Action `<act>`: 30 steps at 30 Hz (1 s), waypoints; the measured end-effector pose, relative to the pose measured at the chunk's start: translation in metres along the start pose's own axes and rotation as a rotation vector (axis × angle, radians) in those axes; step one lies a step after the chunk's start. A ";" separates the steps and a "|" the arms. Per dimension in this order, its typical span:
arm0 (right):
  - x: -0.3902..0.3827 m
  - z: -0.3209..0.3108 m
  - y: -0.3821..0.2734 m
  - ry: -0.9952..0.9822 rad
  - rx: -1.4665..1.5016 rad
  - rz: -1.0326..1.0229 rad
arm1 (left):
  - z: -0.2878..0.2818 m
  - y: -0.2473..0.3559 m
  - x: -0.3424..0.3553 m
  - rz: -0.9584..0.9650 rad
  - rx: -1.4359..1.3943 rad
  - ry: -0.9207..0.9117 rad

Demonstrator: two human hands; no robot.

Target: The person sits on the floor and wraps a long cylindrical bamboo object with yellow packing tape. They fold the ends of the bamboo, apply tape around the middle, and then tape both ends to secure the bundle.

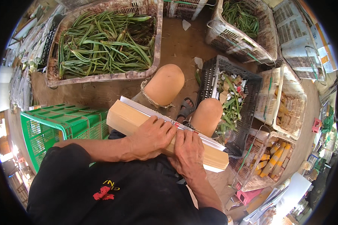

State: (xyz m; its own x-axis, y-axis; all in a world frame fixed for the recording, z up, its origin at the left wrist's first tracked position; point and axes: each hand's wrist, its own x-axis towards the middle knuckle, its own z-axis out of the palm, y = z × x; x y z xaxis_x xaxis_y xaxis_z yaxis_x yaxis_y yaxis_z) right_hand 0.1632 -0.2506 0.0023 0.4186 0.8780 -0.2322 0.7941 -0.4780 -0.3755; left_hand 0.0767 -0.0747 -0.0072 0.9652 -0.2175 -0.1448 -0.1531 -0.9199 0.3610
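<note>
the left hand [153,138] and right hand [189,153] grasp the long cardboard box [125,119] mid-length. it extends toward ten o'clock from the left, four o'clock from the right.

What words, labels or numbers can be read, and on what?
Black shirt: yellow lettering above a red motif, legible only in part; not copied here.
Folded cardboard: red print along its white edge, too small to read.
Anything elsewhere: too small or blurred.

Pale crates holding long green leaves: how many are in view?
2: the large crate at upper left, and the upper-right crate. More may be hidden: the top-centre crate does not show its contents.
</note>
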 end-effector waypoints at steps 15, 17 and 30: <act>0.016 -0.008 0.021 -0.094 0.091 -0.009 | -0.003 -0.016 0.025 0.026 -0.111 -0.112; 0.012 -0.016 0.022 -0.109 0.106 0.002 | -0.002 -0.016 0.026 0.030 -0.098 -0.088; -0.009 -0.024 0.052 -0.152 0.021 -0.022 | -0.001 -0.015 0.028 0.004 -0.114 -0.100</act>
State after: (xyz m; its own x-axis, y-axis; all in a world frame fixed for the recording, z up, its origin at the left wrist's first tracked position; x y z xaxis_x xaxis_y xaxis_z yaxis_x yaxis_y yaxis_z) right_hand 0.2117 -0.2830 0.0067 0.3283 0.8750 -0.3559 0.7925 -0.4601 -0.4003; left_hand 0.1066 -0.0666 -0.0162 0.9380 -0.2578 -0.2318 -0.1265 -0.8770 0.4636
